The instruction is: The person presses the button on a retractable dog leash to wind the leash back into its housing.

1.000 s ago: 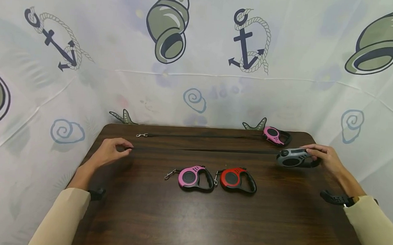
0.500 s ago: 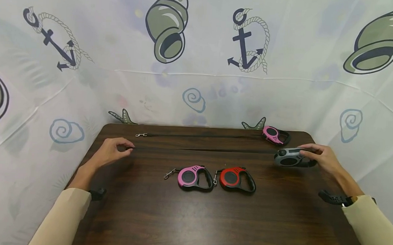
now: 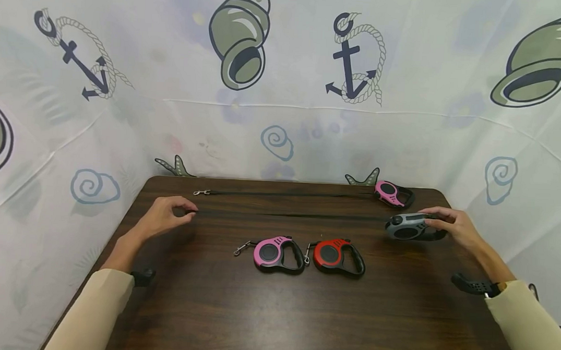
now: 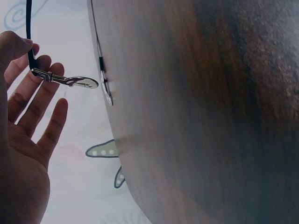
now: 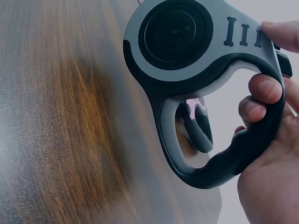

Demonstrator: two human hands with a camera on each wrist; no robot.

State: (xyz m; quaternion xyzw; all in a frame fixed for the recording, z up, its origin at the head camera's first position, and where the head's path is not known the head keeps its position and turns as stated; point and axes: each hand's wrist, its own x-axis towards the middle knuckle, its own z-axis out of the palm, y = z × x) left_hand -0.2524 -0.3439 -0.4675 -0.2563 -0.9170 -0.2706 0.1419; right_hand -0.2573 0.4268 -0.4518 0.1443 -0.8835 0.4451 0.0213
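Observation:
In the head view my right hand (image 3: 456,227) grips a grey retractable dog leash (image 3: 406,226) by its black handle, above the table's right side. Fingers curl through the handle loop in the right wrist view, with the thumb on the grey casing (image 5: 222,32). A black strap (image 3: 288,215) runs out of it, taut, across to my left hand (image 3: 163,218). There the thumb and a finger pinch the strap close to its metal snap hook (image 4: 77,82), the other fingers spread loosely behind it in the left wrist view.
A pink leash (image 3: 270,253) and a red leash (image 3: 330,254) lie side by side mid-table, their straps wound in. Along the back edge another pink leash (image 3: 388,192) lies with its strap drawn out leftward to a snap hook (image 3: 202,192). A patterned cloth (image 3: 290,66) hangs behind.
Both hands have drawn a little closer together: the right has shifted left with the grey leash, the left slightly right. The strap between them is shorter and still straight. The other leashes stay put.

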